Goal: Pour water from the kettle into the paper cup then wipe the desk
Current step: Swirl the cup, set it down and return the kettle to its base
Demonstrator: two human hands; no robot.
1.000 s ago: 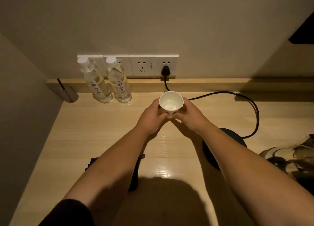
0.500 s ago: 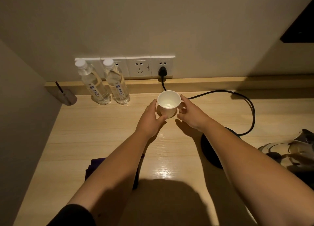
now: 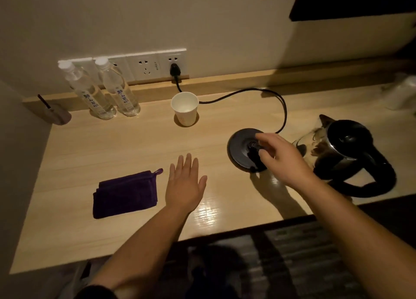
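A white paper cup (image 3: pixel 185 108) stands upright near the back of the wooden desk (image 3: pixel 117 145), free of both hands. The glass kettle (image 3: pixel 344 151) with a black lid and handle sits off its base at the right. My right hand (image 3: pixel 281 157) hovers over the black kettle base (image 3: pixel 242 149), fingers loosely spread, holding nothing, just left of the kettle. My left hand (image 3: pixel 185 185) is flat and open above the desk, right of a folded purple cloth (image 3: pixel 126 194).
Two water bottles (image 3: pixel 105 91) stand at the back left by the wall sockets (image 3: pixel 157 63). The base's black cord (image 3: pixel 258 94) loops behind the cup to a plug. A small holder with a stick (image 3: pixel 57 115) sits in the left corner. A pale object (image 3: pixel 403 94) lies far right.
Both hands let go of the cup and drew back toward me. My right hand swung right over the kettle base. The view pulled back, showing the cloth and kettle.
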